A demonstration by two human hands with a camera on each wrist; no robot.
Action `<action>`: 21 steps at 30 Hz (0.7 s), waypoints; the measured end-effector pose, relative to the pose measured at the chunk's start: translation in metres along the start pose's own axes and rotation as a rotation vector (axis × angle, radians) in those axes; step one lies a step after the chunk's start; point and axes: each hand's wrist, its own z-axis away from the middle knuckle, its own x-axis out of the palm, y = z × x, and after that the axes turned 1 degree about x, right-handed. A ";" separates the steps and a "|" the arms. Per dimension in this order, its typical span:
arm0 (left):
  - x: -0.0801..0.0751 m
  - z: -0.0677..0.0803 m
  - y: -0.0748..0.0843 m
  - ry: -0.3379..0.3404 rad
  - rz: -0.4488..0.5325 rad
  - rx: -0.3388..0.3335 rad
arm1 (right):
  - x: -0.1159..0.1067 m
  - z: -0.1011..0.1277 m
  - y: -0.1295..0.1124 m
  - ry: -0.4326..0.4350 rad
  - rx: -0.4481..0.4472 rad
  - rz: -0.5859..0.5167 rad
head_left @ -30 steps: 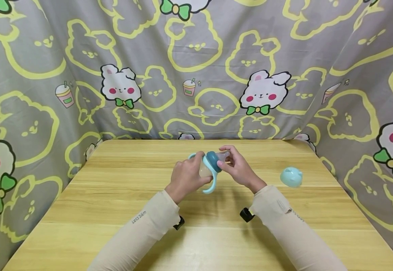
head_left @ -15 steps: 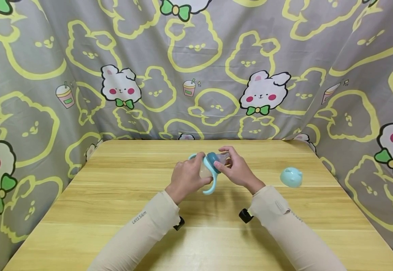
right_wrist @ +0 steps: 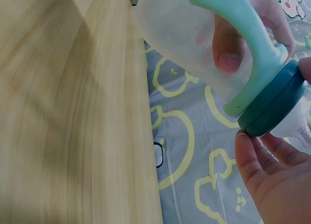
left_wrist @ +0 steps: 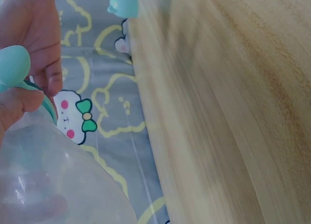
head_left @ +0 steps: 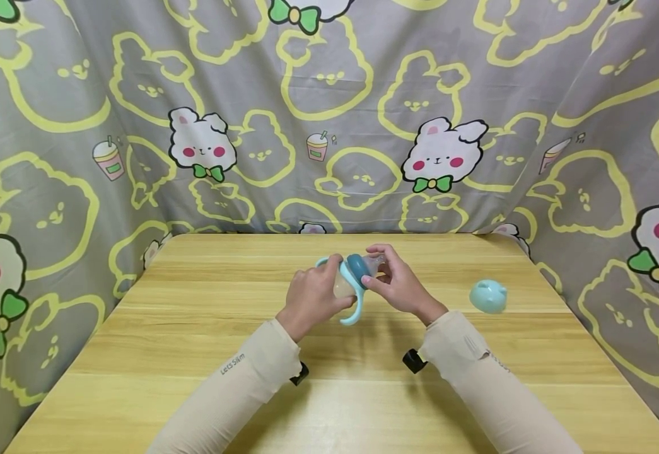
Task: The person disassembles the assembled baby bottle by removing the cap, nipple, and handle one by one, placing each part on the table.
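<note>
A baby bottle (right_wrist: 170, 29) with a clear body and light-blue side handles (right_wrist: 243, 27) is tilted over the table, its top toward the right. My left hand (head_left: 311, 295) grips the body beside the handles. A dark teal collar (right_wrist: 272, 100) rings the bottle's neck, and a clear teat (head_left: 373, 262) sticks out from it. With thumb and fingertips, my right hand (head_left: 402, 285) pinches the collar's edge; its other fingers curve around the teat. In the left wrist view, the bottle hides part of both hands.
A light-blue domed bottle cap (head_left: 488, 296) with small ears lies on the wooden table (head_left: 204, 302), to the right of the right hand. A grey patterned curtain (head_left: 329, 139) hangs behind the table and along both sides.
My right hand's thumb and fingers shift slightly left along the collar, then back right. The left hand keeps its grip on the bottle, and the cap has not moved.
</note>
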 end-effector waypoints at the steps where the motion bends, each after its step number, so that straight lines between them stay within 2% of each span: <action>1: 0.000 0.000 0.000 0.002 0.000 0.002 | 0.000 0.000 0.000 0.000 -0.004 -0.001; 5: 0.001 0.000 0.000 -0.002 0.000 0.006 | 0.000 0.000 0.000 0.015 -0.002 0.012; 13: 0.000 -0.001 0.002 -0.007 0.001 0.007 | 0.003 -0.002 0.002 0.071 0.061 0.113; 21: 0.000 -0.001 0.002 -0.013 -0.004 0.007 | 0.003 -0.002 0.000 0.061 0.072 0.095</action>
